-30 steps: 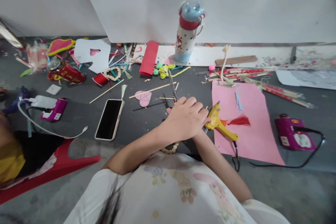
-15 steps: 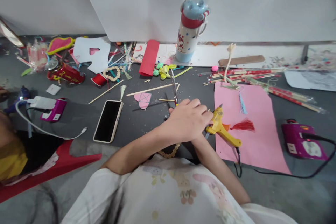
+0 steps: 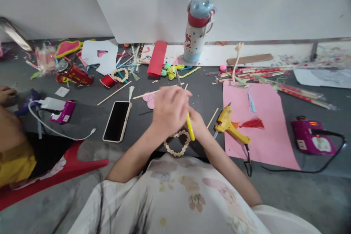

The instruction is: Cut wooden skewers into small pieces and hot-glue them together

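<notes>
My right hand (image 3: pixel 196 120) is closed on a pair of scissors (image 3: pixel 189 126) with yellow handles. The blades point away from me, partly behind my left hand. My left hand (image 3: pixel 171 108) is just left of and partly over the right one, its fingers blurred by motion. Whether it holds anything is hidden. Beneath my wrists lies a heart-shaped frame (image 3: pixel 177 152) of small pale pieces. Beyond the left hand are a thin wooden stick (image 3: pixel 142 95) and a pink paper heart (image 3: pixel 149 101), partly covered by the hand. Another stick (image 3: pixel 212 118) lies right of my hands.
A yellow glue gun (image 3: pixel 229 124) rests partly on pink paper (image 3: pixel 263 146), near a red tassel (image 3: pixel 253 122). On the left is a phone (image 3: pixel 117 121). A bottle (image 3: pixel 195 33) stands at the back. Another person's arm (image 3: pixel 8 124) is at the far left.
My left hand has moved left, off the right forearm. The yellow scissor handles, the heart-shaped frame and a stick on the right now show more. The view has shifted slightly.
</notes>
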`<state>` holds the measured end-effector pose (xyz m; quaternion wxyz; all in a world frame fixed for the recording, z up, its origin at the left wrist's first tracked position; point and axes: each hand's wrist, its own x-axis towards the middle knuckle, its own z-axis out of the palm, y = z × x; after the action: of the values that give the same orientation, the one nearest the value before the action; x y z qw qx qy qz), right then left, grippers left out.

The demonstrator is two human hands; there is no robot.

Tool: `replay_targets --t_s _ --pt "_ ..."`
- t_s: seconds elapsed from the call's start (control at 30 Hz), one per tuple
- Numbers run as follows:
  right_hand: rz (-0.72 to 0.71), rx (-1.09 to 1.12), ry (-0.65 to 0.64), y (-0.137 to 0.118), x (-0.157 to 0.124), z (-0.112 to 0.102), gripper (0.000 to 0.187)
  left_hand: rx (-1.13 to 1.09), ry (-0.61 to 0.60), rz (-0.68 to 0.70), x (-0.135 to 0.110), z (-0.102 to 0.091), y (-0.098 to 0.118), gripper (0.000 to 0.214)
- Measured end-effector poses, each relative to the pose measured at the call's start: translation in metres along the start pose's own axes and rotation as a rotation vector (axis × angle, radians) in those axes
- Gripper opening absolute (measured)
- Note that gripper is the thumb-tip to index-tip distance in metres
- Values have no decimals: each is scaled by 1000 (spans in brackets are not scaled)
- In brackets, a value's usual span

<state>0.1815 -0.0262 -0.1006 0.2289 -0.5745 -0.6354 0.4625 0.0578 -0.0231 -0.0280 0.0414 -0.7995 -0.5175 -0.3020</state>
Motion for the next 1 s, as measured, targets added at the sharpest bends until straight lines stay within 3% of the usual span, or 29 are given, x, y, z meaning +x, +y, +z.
replay_targets --t_s 0.03,0.07,0.2,0.53,0.77,1.0 --pt "5 -13 5 -2 -1 0 26 108 62 -89 0 -1 -10 23" --pt "9 -29 12 -2 -2 1 27 200 49 -126 0 -2 -19 25" --pt "28 -75 31 -2 -6 0 30 329 -203 -65 0 4 -44 32" --pt "-27 -108 -11 -20 -27 -20 41 -34 -395 -96 1 -17 -52 26" --pt "-24 -155 -21 -24 -34 -24 49 -271 -454 -78 6 -29 -52 29" --pt "-12 -105 20 -23 -32 -19 40 -275 -554 -95 12 -33 -56 34"
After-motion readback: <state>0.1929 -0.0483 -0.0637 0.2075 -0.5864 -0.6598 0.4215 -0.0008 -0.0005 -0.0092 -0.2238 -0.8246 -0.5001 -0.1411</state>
